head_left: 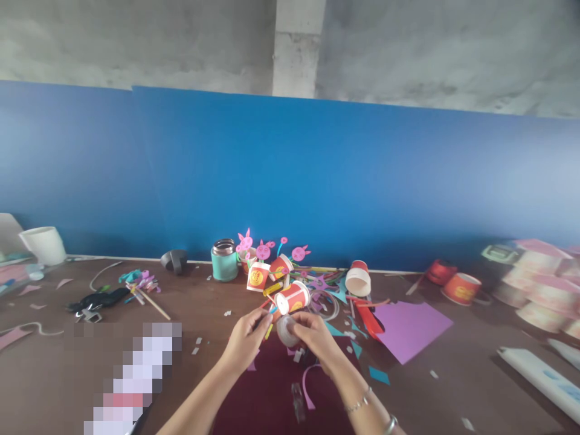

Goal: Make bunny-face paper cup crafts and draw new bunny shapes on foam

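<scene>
My left hand (248,337) is closed, thumb and finger pinching a thin blue stick (273,310) beside the white base of a red-and-white paper cup (296,297). The cup lies tilted just beyond my fingertips; I cannot tell whether the stick is attached to it. My right hand (312,338) grips a roll of clear tape (286,332) between thumb and fingers, below the cup's base. Behind them stand more paper cups (258,276), with pink paper animal faces (263,250) on sticks rising nearby.
A dark red sheet (267,386) lies under my hands amid paper scraps. To the right are purple paper (412,326), red-handled scissors (369,317) and stacked cups (544,284). A teal jar (224,261) stands at the back, below a blue partition (317,181).
</scene>
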